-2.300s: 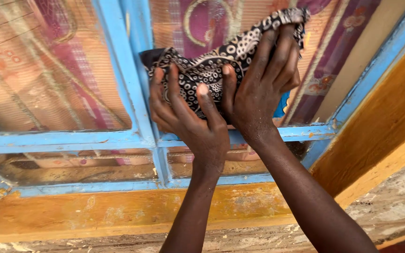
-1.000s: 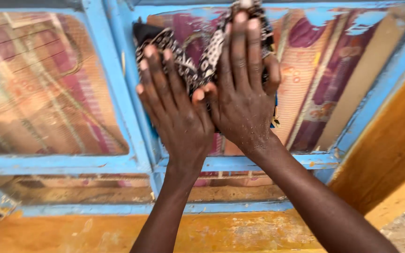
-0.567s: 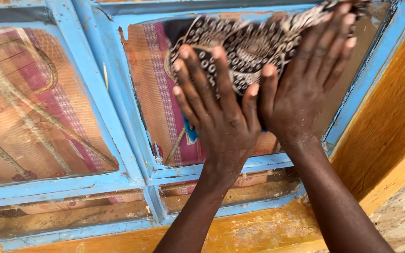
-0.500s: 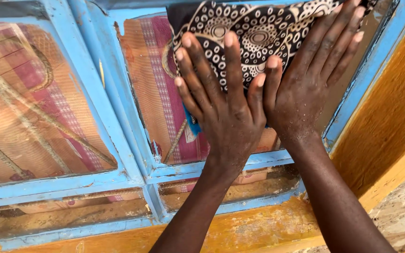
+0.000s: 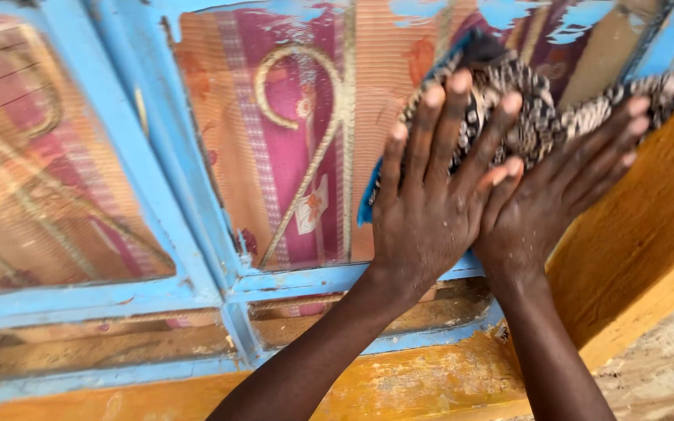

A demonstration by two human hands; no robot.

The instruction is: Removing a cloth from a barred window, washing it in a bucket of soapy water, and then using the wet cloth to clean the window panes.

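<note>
Nearest the camera, two bare forearms are reaching up from the bottom edge. The left hand [image 5: 423,210] is lying flat with fingers spread, its grip open, pressing a black-and-white patterned cloth [image 5: 536,109] against the glass. The right hand [image 5: 544,206] is sitting just beside it, thumbs touching, grip likewise open and flat on the cloth. The cloth is bunching at the upper right of the blue-framed window pane [image 5: 290,140]. Behind the glass, a pink and orange curtain [image 5: 274,179] is showing, and an orange wall [image 5: 649,203] is flanking the frame on the right.
</note>
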